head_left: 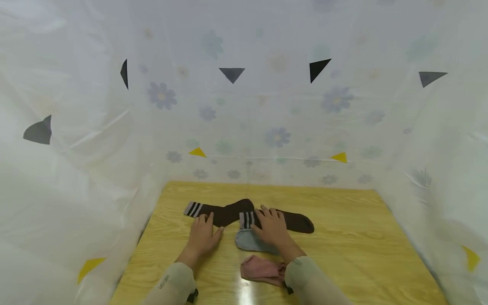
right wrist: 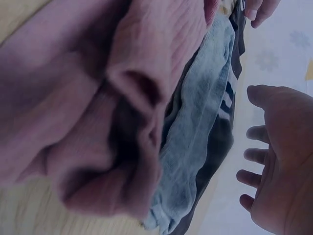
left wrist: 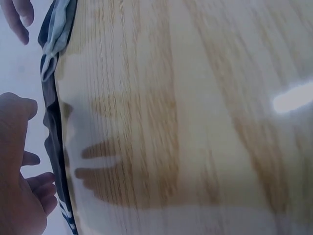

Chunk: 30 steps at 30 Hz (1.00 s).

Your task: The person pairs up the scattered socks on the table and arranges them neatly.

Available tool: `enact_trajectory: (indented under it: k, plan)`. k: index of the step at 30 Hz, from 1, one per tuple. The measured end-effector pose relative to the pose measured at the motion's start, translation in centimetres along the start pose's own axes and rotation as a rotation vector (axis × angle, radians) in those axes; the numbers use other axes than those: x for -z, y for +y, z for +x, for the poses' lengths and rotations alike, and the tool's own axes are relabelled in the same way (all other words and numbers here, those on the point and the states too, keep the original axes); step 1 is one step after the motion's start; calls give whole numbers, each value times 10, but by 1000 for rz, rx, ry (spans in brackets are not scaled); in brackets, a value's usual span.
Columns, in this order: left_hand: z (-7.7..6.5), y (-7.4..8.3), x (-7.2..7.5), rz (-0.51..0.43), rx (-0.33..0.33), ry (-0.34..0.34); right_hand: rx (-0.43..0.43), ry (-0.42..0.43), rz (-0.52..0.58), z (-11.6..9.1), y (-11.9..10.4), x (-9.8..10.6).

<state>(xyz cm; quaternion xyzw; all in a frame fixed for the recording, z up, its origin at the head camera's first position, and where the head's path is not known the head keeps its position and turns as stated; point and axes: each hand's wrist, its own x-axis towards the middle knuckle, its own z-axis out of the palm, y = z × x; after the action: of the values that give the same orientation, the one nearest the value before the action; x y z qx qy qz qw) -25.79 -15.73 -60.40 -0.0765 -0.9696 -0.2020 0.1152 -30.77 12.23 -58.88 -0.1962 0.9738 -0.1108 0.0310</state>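
Note:
Two dark crew socks with striped pale cuffs lie on the table. My left hand (head_left: 203, 236) is beside the left dark sock (head_left: 224, 214), fingers relaxed and holding nothing. In the left wrist view its fingers (left wrist: 43, 191) are close to that sock (left wrist: 55, 132); contact is unclear. Over the right dark sock (head_left: 297, 221) is my right hand (head_left: 273, 226), fingers spread, hiding its middle. The right wrist view shows that hand (right wrist: 288, 156) apart from the socks. A grey-blue sock (head_left: 251, 241) lies just in front, partly under the right hand in view.
A bunched pink sock (head_left: 259, 269) lies nearer me by the right sleeve (head_left: 305, 275), which covers its end. The wood-grain table (head_left: 354, 254) is enclosed by pale plastic sheeting (head_left: 248, 110) at the back and sides, with black and yellow patches.

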Motion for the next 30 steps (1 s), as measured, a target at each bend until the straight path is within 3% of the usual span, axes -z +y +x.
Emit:
enact_trajectory:
  k: [10, 22, 30]
  plan:
    - [-8, -13, 10, -26, 141, -107, 2, -63, -41, 13, -21, -2]
    - [-11, -16, 16, -22, 209, -139, -35, -127, -67, 16, -25, -4]
    - [-16, -23, 8, -11, 228, -144, -39, -116, -63, 19, -27, -11]
